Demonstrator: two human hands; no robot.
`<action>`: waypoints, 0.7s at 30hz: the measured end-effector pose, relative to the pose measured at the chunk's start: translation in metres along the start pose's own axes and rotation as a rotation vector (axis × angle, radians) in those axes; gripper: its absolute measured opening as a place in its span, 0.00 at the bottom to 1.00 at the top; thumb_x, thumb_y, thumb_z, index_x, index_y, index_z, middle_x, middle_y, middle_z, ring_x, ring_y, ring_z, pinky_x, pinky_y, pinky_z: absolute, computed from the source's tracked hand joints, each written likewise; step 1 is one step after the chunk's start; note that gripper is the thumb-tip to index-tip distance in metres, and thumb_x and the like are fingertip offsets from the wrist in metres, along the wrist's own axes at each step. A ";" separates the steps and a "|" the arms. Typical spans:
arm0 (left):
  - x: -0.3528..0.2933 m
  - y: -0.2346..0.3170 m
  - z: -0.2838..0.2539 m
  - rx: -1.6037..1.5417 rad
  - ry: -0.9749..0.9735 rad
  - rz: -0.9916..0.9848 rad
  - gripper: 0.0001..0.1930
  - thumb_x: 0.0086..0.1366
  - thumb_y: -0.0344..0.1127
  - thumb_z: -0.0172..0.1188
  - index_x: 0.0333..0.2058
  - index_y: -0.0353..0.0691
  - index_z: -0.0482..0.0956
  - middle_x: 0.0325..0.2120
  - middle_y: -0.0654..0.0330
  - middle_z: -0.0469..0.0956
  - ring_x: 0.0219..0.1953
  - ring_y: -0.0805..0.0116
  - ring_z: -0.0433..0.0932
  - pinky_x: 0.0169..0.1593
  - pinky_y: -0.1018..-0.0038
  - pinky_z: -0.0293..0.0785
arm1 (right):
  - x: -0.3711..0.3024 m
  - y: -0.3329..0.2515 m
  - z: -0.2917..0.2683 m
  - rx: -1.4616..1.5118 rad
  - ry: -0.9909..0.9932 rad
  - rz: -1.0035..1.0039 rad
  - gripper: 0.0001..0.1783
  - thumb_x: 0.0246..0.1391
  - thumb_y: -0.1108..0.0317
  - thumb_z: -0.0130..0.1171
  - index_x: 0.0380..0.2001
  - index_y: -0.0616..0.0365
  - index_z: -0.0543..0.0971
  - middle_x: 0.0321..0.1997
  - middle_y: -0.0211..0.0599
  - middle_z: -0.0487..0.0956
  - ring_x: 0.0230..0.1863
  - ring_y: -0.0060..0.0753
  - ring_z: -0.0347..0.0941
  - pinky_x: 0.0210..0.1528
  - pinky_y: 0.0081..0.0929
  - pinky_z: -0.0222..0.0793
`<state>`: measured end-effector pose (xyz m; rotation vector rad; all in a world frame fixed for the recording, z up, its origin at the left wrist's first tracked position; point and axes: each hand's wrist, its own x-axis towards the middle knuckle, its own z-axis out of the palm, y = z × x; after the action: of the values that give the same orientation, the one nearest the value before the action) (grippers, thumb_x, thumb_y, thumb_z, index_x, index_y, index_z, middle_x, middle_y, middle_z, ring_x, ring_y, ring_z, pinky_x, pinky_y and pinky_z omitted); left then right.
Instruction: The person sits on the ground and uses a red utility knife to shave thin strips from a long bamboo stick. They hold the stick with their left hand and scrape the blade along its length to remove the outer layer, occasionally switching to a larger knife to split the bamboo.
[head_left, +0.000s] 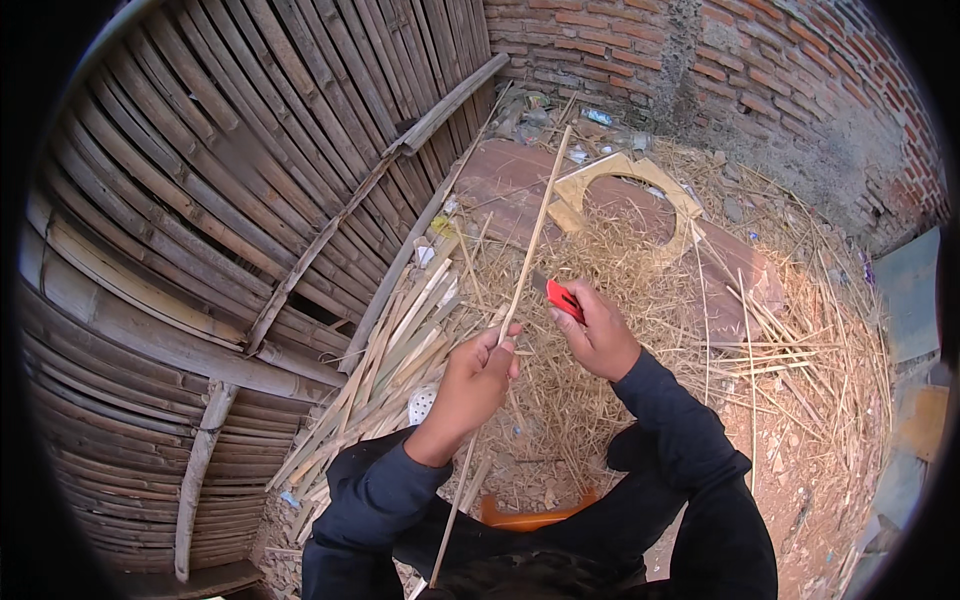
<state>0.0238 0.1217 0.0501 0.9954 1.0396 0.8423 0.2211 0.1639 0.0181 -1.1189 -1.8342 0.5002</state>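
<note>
My left hand (479, 380) is closed round a long thin bamboo strip (535, 240), which slants from near my lap up toward the far wall. In my right hand (600, 335) is a red-handled utility knife (565, 300), gripped with the fingers curled round it. Its blade points left and lies close to the strip, a little above my left hand; whether it touches cannot be made out. Beneath both hands spreads a heap of pale bamboo shavings (610, 255).
A bamboo slat wall (240, 150) rises on the left, a brick wall (780, 70) at the back. Split bamboo strips (400, 335) lie beside my left arm. Beyond the shavings rests a board with a round hole (570, 190). An orange stool edge (535, 518) shows between my legs.
</note>
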 end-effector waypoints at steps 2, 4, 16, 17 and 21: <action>0.001 0.002 -0.001 -0.001 0.015 -0.012 0.18 0.71 0.37 0.47 0.55 0.34 0.66 0.23 0.71 0.68 0.15 0.86 0.58 0.18 0.86 0.53 | 0.001 0.001 0.006 0.004 -0.012 0.013 0.17 0.53 0.57 0.60 0.38 0.59 0.74 0.26 0.47 0.76 0.30 0.50 0.75 0.34 0.36 0.70; 0.002 0.003 -0.002 0.015 0.030 0.000 0.17 0.71 0.37 0.47 0.54 0.34 0.67 0.22 0.71 0.69 0.14 0.86 0.58 0.18 0.86 0.53 | 0.004 -0.003 0.005 -0.054 -0.038 0.000 0.17 0.53 0.55 0.61 0.32 0.59 0.74 0.22 0.45 0.73 0.25 0.47 0.72 0.29 0.35 0.66; 0.001 0.001 -0.002 0.195 0.056 0.137 0.10 0.70 0.34 0.46 0.41 0.38 0.75 0.17 0.72 0.67 0.16 0.86 0.60 0.20 0.85 0.54 | 0.007 0.008 0.027 -0.310 -0.113 -0.112 0.27 0.49 0.38 0.58 0.18 0.53 0.75 0.13 0.40 0.74 0.16 0.44 0.74 0.18 0.37 0.66; 0.000 -0.001 0.000 0.229 0.066 0.168 0.10 0.69 0.32 0.46 0.42 0.37 0.75 0.17 0.72 0.66 0.17 0.86 0.60 0.21 0.83 0.55 | 0.007 0.010 0.027 -0.335 -0.111 -0.128 0.28 0.48 0.37 0.58 0.18 0.53 0.75 0.13 0.40 0.73 0.16 0.43 0.73 0.17 0.37 0.66; 0.002 -0.003 0.000 0.323 0.099 0.198 0.11 0.68 0.29 0.46 0.44 0.34 0.75 0.15 0.72 0.62 0.18 0.85 0.58 0.21 0.80 0.54 | 0.011 0.020 0.032 -0.362 0.001 -0.239 0.33 0.48 0.31 0.53 0.15 0.53 0.70 0.11 0.38 0.68 0.15 0.43 0.69 0.17 0.38 0.61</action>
<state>0.0244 0.1224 0.0466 1.3574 1.2002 0.9094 0.2018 0.1874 -0.0069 -1.1096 -2.0763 0.0275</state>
